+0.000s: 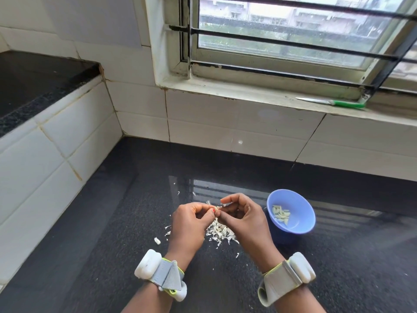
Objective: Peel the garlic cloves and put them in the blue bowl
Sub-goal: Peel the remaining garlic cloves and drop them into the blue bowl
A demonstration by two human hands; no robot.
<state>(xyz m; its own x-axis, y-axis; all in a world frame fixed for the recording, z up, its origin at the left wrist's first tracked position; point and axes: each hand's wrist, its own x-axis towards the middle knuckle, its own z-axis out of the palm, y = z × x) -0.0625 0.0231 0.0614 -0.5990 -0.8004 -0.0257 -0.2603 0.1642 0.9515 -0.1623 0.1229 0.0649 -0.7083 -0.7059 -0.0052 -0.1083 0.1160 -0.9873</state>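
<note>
My left hand (190,222) and my right hand (242,216) meet above the dark counter, and both pinch one small garlic clove (217,208) between their fingertips. A bit of papery skin sticks up from the clove. Below the hands lies a heap of white garlic skins (220,232). The blue bowl (300,222) stands just right of my right hand, with several peeled cloves (281,215) inside. One loose clove (157,240) lies on the counter to the left of my left wrist.
The black granite counter (225,279) runs to a white tiled wall at the back and left. A knife with a green handle (334,102) lies on the window sill at the upper right. A raised black ledge (33,86) sits at the far left.
</note>
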